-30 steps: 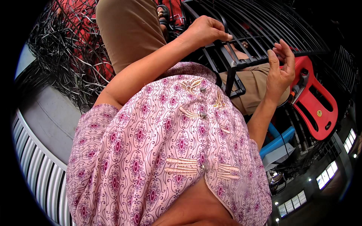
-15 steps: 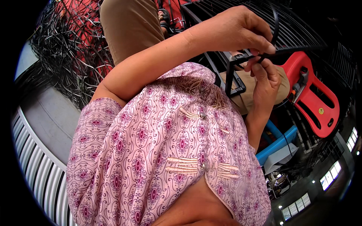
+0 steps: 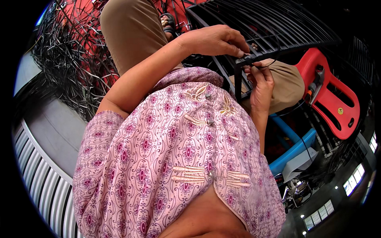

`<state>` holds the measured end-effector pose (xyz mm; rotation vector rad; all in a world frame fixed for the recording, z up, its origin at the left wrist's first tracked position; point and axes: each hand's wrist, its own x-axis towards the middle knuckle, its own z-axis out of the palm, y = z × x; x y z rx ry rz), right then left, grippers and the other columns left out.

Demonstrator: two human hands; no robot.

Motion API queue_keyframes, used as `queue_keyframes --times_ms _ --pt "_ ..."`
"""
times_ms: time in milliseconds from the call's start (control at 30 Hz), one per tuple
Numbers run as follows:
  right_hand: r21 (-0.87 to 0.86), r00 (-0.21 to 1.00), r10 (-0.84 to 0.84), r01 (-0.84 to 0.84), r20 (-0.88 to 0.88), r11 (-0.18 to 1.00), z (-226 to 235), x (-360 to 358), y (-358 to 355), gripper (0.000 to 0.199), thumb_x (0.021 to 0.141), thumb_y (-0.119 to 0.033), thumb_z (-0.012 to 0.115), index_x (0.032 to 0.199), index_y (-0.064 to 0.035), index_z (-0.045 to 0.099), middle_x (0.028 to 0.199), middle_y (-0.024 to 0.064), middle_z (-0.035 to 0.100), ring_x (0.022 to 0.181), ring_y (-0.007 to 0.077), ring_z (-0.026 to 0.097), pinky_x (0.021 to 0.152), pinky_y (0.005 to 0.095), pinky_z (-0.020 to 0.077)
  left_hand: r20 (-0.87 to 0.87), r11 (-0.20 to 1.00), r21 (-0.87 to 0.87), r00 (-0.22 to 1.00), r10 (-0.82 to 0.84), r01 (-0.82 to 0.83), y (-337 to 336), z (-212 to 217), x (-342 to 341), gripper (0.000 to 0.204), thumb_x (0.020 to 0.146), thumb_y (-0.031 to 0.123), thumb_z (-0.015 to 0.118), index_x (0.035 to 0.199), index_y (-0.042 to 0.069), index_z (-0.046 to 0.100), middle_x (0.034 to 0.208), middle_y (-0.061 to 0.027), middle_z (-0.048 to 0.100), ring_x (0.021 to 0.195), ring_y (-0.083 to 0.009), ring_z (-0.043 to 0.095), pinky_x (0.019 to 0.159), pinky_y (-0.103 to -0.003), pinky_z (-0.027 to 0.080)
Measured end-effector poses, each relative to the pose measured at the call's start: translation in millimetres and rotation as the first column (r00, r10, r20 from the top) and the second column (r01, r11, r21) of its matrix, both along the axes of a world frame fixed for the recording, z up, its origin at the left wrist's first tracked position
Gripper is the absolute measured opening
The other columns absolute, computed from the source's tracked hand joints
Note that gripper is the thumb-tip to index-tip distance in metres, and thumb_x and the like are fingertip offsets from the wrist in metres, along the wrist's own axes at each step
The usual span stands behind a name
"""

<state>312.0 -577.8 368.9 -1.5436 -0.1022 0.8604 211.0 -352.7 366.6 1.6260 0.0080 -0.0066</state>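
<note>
A black metal frame (image 3: pixel 262 55) with a row of thin black strands or bars lies across my lap. My left hand (image 3: pixel 218 41) reaches over from the left, its thumb and fingers pinched together at the frame's near corner. Just right of and below it, my right hand (image 3: pixel 260 81) pinches a thin black plastic strip (image 3: pixel 274 62) beside the corner. The strip loops up past the frame's edge. Fingertips of both hands nearly meet there, so how the strip passes round the bar is partly hidden.
Tangled black strips (image 3: pixel 71 67) heap on the red floor covering at left. A red plastic chair back (image 3: pixel 335 95) at right carries a tool with a dark handle (image 3: pixel 315 85). Below it stands a blue frame (image 3: pixel 295 148). A ribbed silver metal piece (image 3: pixel 43 178) lies lower left.
Both hands have moved down and left toward the frame's corner. My left hand has dropped from above the bar, and the strip that stood upright now loops over to the right.
</note>
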Motion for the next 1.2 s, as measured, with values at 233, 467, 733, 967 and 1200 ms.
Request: queue_keyframes --times_ms 233,467,733,967,1200 --pt "-0.029 0.992 0.049 -0.053 -0.112 0.998 -16 -1 28 0.020 0.086 -0.007 0.065 0.104 0.0019 0.064 0.090 0.0081 0.069 0.079 0.0150 0.066 0.068 0.0261 0.0523 0.088 0.991 0.087 0.990 -0.107 0.100 6 -6 6 0.029 0.094 0.025 0.064 0.109 0.001 0.069 0.109 -0.0100 0.063 0.109 -0.0219 0.059 0.095 -0.031 0.046" --pt "0.081 0.980 0.147 -0.136 -0.138 0.987 -56 2 36 0.024 0.087 -0.011 0.065 0.108 0.0002 0.059 0.086 0.0085 0.068 0.071 0.0149 0.067 0.062 0.0241 0.0541 -0.054 0.981 -0.124 0.986 -0.156 0.149 11 -22 13 0.027 0.092 0.026 0.067 0.094 0.000 0.066 0.094 -0.0037 0.064 0.093 -0.0136 0.059 0.085 -0.028 0.046" --pt "0.167 0.953 0.109 -0.063 -0.282 0.984 -64 3 30 0.023 0.091 -0.017 0.065 0.108 -0.0017 0.060 0.084 0.0087 0.069 0.073 0.0164 0.069 0.063 0.0250 0.0547 -0.065 0.879 -0.473 0.992 -0.104 0.061 11 -20 15 0.012 0.088 0.015 0.068 0.087 0.003 0.069 0.080 0.0033 0.064 0.080 -0.0048 0.057 0.078 -0.022 0.045" --pt "-0.168 0.946 0.298 -0.317 -0.128 0.934 -28 0 12 0.023 0.090 -0.017 0.069 0.105 -0.0005 0.066 0.088 0.0064 0.069 0.074 0.0132 0.065 0.069 0.0233 0.0510 -0.032 0.901 -0.430 0.997 -0.077 0.056 14 8 21 0.014 0.086 0.017 0.068 0.081 0.004 0.068 0.074 0.0037 0.063 0.073 -0.0043 0.057 0.071 -0.022 0.046" --pt "-0.260 0.887 0.174 -0.063 0.428 0.963 66 -16 26 0.020 0.084 -0.002 0.070 0.103 0.0020 0.068 0.089 0.0040 0.067 0.082 0.0101 0.062 0.073 0.0237 0.0475 -0.045 0.984 -0.151 0.993 -0.106 0.098 13 38 32 0.017 0.083 0.017 0.070 0.077 0.001 0.067 0.070 0.0030 0.060 0.067 -0.0049 0.054 0.061 -0.023 0.044"
